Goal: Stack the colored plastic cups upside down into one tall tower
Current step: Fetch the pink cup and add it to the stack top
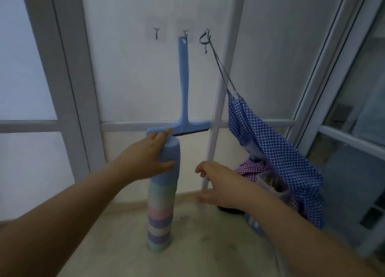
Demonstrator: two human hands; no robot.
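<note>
Both hands are up at the tower of cups [160, 212], which stands on the pale floor [204, 249] near the wall. My left hand [145, 158] is wrapped around the top blue cup [169, 162], fingers over its upturned base and thumb across its side — a grip that looks meant to press the cup down and keep the column straight. My right hand [218, 185] hovers just beside the tower with fingers loosely spread and holding nothing; it is blurred, so I can't tell more than that it sits apart from the cups, probably ready to steady them. Below the blue cup the stack shows bands of green, pink, purple and white, each cup upside down over the next. Directly behind the top hangs a blue squeegee [183, 85] from a wall hook [185, 33], its blade close to the fingers. A checked cloth bag [270, 152] hangs to the right, and a white pole [218, 102] leans between them — a tall, narrow stack like this would tip easily
</note>
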